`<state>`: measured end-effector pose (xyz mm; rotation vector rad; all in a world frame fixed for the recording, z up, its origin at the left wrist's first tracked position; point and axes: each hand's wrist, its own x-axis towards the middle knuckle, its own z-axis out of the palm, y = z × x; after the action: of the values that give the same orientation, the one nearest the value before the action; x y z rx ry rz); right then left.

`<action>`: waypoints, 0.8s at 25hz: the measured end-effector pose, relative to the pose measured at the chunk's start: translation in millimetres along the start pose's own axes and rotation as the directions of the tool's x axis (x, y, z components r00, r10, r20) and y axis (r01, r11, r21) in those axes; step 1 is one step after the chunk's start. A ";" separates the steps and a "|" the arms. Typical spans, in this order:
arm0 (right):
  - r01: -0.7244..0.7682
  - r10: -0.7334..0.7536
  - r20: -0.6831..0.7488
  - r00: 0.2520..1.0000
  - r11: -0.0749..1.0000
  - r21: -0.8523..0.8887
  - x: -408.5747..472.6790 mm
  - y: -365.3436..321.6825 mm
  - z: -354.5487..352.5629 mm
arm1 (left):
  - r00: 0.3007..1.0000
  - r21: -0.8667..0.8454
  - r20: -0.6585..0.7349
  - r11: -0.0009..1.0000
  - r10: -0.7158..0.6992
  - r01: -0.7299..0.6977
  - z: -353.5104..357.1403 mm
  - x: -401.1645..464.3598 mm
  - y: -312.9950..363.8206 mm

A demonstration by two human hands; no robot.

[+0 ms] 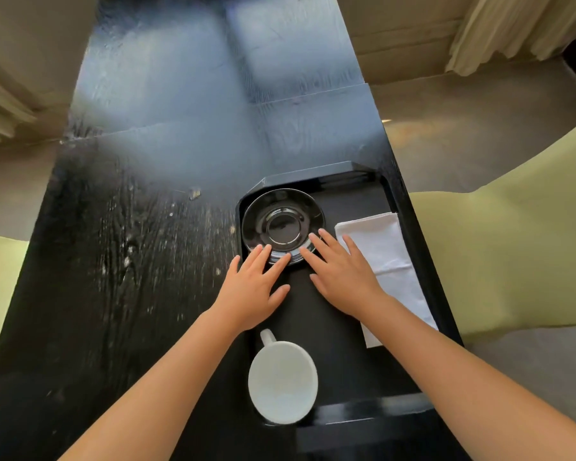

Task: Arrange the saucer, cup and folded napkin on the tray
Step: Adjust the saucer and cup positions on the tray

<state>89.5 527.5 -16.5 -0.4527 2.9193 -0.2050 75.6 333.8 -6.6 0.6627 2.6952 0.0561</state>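
Honestly the riskiest bit is right up close: the white cup (282, 382) sits at about 6 o'clock on the black tray (353, 410), hugging the near-left corner, handle pointing off toward 11. Both forearms pass just beside it, so I'd guess a careless pull-back of the left arm could clip the handle and shove the cup against the rim or over it onto the table (113, 261).

Moving out, the left hand (253, 291) and right hand (341, 277) lie flat with fingers spread, not pinching anything. Left fingertips (263, 252) rest on the near edge of the saucer at roughly its 7 o'clock, right fingertips (316, 237) at about 4 or 5. I can't tell how hard they're pressing.

The folded napkin (389, 271) lies along the right side of the tray around 3 o'clock, its far-left corner just beside the right hand. Sliding that hand sideways could drag it crooked or open up the fold.

Furthest out, the black saucer (282, 226) sits at the tray's far-left corner, about 11 o'clock, nearly against the rim. It's glossy, so a flat-fingered nudge looks likely to make it skate, or tip up on its near edge if the push comes down on the lip. Black on black, the edges are easy to misjudge too.
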 end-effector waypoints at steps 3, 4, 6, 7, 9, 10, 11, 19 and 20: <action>0.017 -0.016 0.020 1.000 1.000 -0.021 -5.8 4.7 -1.2 | 1.000 -0.012 0.003 1.000 0.005 -0.005 2.5 -3.3 2.3; 0.020 -0.019 0.031 0.999 1.000 -0.023 -8.6 5.8 -2.0 | 1.000 -0.015 0.011 1.000 0.008 -0.008 2.7 -5.6 4.2; 0.031 -0.030 0.046 0.999 0.999 -0.026 -15.9 6.5 -2.3 | 1.000 -0.025 0.019 0.999 0.021 -0.020 3.9 -11.4 8.3; 0.037 -0.036 0.050 0.998 0.999 -0.025 -20.1 6.5 -1.8 | 0.999 -0.030 0.021 0.999 0.025 -0.024 4.9 -14.4 10.0; 0.046 -0.045 0.055 0.997 0.999 -0.018 -27.4 5.8 -1.6 | 0.999 -0.044 0.027 0.999 0.031 -0.030 6.1 -20.5 12.2; 0.051 -0.050 0.062 0.997 0.999 -0.015 -29.7 4.9 -2.3 | 0.999 -0.051 0.033 0.998 0.034 -0.032 6.6 -23.5 13.0; 0.053 -0.052 0.069 0.996 0.999 -0.011 -30.9 4.3 -3.1 | 0.998 -0.058 0.044 0.998 0.034 -0.031 6.6 -25.9 13.9; 0.280 -0.246 -0.207 0.947 0.948 0.153 -70.5 -14.9 -29.5 | 0.961 -0.237 -0.249 0.954 0.123 -0.184 -16.1 -74.0 25.3; 0.394 -0.353 -0.272 0.895 0.912 0.115 -82.1 -18.4 -29.8 | 0.934 -0.227 -0.318 0.943 0.165 -0.244 -14.7 -91.2 26.0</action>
<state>165.8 538.9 28.3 -1.0302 2.9819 -0.5947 157.0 316.0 41.2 0.9122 2.8081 0.6038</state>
